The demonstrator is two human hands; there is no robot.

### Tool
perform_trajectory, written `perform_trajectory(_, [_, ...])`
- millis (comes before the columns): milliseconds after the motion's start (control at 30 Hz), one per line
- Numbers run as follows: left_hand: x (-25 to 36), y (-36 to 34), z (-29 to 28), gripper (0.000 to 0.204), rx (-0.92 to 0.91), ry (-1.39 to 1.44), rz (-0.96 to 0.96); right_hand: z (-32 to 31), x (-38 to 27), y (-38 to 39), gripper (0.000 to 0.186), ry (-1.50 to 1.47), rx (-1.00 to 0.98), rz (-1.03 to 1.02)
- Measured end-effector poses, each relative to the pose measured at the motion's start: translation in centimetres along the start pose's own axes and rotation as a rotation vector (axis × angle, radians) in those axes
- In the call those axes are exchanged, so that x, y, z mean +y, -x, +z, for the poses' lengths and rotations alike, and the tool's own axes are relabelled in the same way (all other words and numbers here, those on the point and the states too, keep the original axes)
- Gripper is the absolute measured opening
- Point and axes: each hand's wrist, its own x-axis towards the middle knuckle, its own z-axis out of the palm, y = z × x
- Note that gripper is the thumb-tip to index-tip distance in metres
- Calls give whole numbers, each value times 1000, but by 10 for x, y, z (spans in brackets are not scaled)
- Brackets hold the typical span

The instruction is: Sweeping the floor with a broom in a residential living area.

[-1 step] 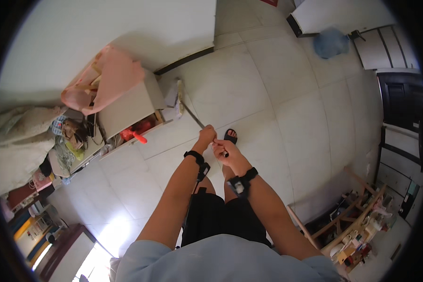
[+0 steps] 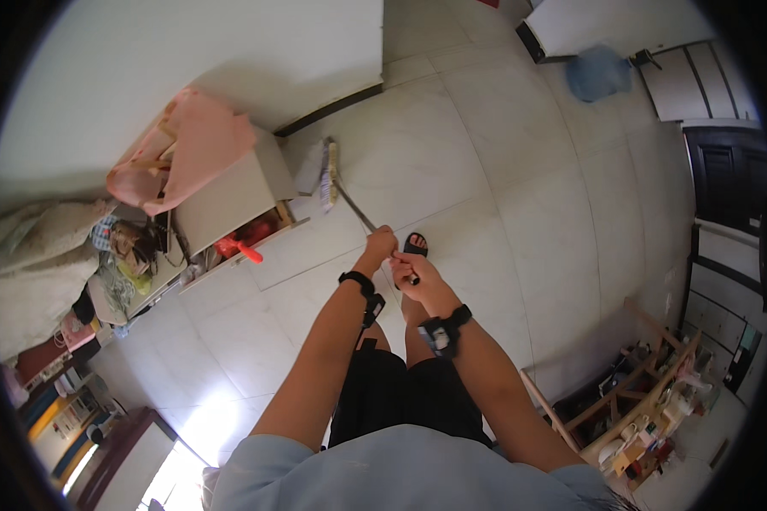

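The corner of the open drawer could snag the broom if swung too far left, its head on the floor beside the cabinet, pointing forward-left, long axis slanting back rightward through the gripping left hand to the right hand, curled near the handle's end.

We see one broom held aslant — dark, slim handle toward us, long pale mottled head farther out, down by the floor's left edge.
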Motion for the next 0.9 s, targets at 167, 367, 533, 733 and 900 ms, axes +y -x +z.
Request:
perform_trajectory(167, [113, -66, 65, 9, -73, 358, -30, -16, -74, 90, 10, 217, 46, -253])
perform_trajectory(367, [222, -77, 40, 14, -287, 1096, -271, 15, -86, 157, 7, -84, 243, -453])
perform_trajectory(533, [221, -69, -7, 18, -280, 1201, -361, 55, -71, 161, 7, 33, 279, -462])
perform_trajectory(733, [126, -71, -68, 20, 158, 1008, -693, 90, -71, 82, 9, 96, 30, -195])
perform_trajectory(900, [1, -86, -107, 10, 242, 825, -792, 128, -60, -31, 11, 40, -29, 5])
